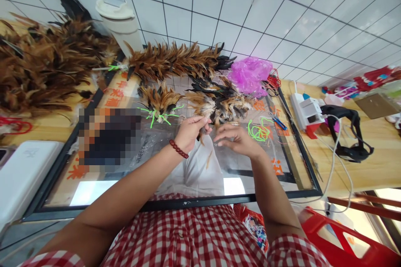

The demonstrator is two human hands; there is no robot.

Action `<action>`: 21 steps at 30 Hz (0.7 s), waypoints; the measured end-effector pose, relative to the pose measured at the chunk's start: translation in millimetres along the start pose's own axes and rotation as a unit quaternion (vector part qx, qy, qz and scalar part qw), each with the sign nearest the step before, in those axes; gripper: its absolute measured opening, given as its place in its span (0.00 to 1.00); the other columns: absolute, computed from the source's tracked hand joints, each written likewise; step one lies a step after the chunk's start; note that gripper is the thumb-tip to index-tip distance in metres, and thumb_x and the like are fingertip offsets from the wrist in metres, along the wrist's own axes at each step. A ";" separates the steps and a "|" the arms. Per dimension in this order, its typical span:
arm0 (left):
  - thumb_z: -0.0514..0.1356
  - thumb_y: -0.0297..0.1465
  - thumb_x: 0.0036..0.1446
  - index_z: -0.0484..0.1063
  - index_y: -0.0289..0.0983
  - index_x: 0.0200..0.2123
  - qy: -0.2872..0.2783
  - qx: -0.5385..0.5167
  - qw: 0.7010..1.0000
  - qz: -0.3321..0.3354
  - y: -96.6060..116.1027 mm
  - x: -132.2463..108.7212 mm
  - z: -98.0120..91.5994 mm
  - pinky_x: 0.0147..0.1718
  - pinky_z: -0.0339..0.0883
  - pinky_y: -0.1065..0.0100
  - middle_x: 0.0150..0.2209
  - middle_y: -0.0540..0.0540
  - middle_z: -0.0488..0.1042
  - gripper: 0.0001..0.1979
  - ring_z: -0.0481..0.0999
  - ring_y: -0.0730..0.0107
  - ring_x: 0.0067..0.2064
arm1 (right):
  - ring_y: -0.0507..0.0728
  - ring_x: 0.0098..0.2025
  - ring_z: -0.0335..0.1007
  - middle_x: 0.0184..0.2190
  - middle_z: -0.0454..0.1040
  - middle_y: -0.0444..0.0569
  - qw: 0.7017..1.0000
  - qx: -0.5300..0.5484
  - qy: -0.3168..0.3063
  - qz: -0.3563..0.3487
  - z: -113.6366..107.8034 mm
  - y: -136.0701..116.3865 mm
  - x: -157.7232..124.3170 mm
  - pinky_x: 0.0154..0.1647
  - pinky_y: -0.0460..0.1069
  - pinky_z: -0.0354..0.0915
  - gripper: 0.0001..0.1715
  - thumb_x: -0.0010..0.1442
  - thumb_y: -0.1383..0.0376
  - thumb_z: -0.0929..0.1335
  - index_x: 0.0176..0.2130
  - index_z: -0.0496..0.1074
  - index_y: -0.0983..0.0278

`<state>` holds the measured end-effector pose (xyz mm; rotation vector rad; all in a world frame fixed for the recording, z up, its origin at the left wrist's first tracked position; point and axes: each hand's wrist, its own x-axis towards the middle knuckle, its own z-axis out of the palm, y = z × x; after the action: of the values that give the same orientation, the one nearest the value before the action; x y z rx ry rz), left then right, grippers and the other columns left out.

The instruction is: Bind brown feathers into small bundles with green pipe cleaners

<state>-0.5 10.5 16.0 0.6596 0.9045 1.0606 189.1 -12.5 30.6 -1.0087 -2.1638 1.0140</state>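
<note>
My left hand (191, 130) is closed in a pinch on a small bunch of brown and black feathers (207, 113) over the glass-topped table (175, 203). A red bead bracelet sits on that wrist. My right hand (235, 137) hovers just to the right, fingers curled loosely and close to the same feathers, with nothing clearly in them. A loose heap of feathers (225, 100) lies right behind both hands. A small feather bundle tied with green cord (159, 106) lies to the left. A finished feather duster (178, 60) lies across the back.
A big pile of brown feathers (40, 62) fills the far left, by a white tumbler (120, 21). Green cord (258, 130), blue scissors (278, 123), a pink plastic bag (250, 76), a white power strip (305, 112) and a black strap (351, 133) lie right. A white box (21, 175) sits left.
</note>
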 end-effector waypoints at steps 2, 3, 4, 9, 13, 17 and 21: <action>0.67 0.32 0.45 0.75 0.32 0.25 0.005 -0.002 1.000 -0.011 -0.1 0.2 -0.4 0.25 0.65 0.70 0.19 0.50 0.68 0.08 0.71 0.73 0.23 | 0.54 0.42 0.68 0.38 0.73 0.47 0.997 -0.034 -0.069 -0.015 5.8 -0.5 1.6 0.46 0.52 0.64 0.09 0.58 0.63 0.69 0.41 0.77 0.57; 0.67 0.32 0.45 0.75 0.32 0.25 0.006 -0.002 1.000 -0.016 -0.3 0.2 -0.6 0.25 0.65 0.70 0.19 0.50 0.68 0.08 0.71 0.73 0.23 | 0.54 0.42 0.68 0.38 0.73 0.47 0.994 -0.054 -0.090 -0.019 8.8 0.3 2.5 0.46 0.52 0.64 0.09 0.57 0.63 0.70 0.40 0.78 0.57; 0.67 0.32 0.45 0.75 0.32 0.25 0.007 -0.002 1.000 -0.020 -0.6 0.1 -0.7 0.25 0.65 0.70 0.19 0.50 0.68 0.08 0.71 0.73 0.23 | 0.54 0.41 0.68 0.37 0.73 0.47 0.991 -0.075 -0.107 -0.023 11.6 1.3 3.4 0.46 0.52 0.63 0.08 0.57 0.63 0.70 0.39 0.78 0.58; 0.67 0.31 0.45 0.75 0.31 0.25 -0.001 -0.025 1.000 -0.018 -3.8 2.3 -2.0 0.25 0.66 0.71 0.19 0.50 0.68 0.07 0.71 0.75 0.22 | 0.54 0.40 0.67 0.33 0.71 0.47 0.989 -0.092 -0.113 -0.038 18.1 -2.4 6.6 0.46 0.52 0.62 0.08 0.60 0.67 0.66 0.31 0.75 0.62; 0.65 0.27 0.49 0.75 0.31 0.27 0.003 -0.092 0.995 -0.038 -4.4 5.4 -1.8 0.31 0.69 0.71 0.24 0.47 0.74 0.04 0.74 0.74 0.27 | 0.53 0.37 0.66 0.31 0.70 0.46 0.990 -0.011 0.141 0.009 20.8 -10.4 8.2 0.40 0.50 0.63 0.07 0.61 0.64 0.65 0.32 0.70 0.62; 0.64 0.25 0.51 0.74 0.31 0.26 -0.030 -0.169 0.981 -0.095 -1.6 2.9 2.5 0.37 0.71 0.68 0.34 0.42 0.79 0.03 0.78 0.69 0.35 | 0.51 0.29 0.62 0.26 0.68 0.43 0.920 -0.048 0.387 0.050 29.3 -10.5 9.7 0.32 0.48 0.61 0.06 0.59 0.64 0.66 0.30 0.68 0.62; 0.64 0.25 0.50 0.75 0.31 0.28 -0.055 -0.167 0.980 -0.098 -0.6 -2.4 6.5 0.36 0.71 0.71 0.34 0.43 0.79 0.02 0.78 0.71 0.34 | 0.50 0.26 0.62 0.25 0.69 0.43 0.925 -0.118 0.359 0.038 39.5 -10.0 11.5 0.31 0.48 0.61 0.05 0.56 0.65 0.67 0.28 0.70 0.62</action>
<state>5.0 7.8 19.4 0.3383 0.6597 0.9590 150.2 -23.6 17.9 -1.3267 -1.6491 0.3164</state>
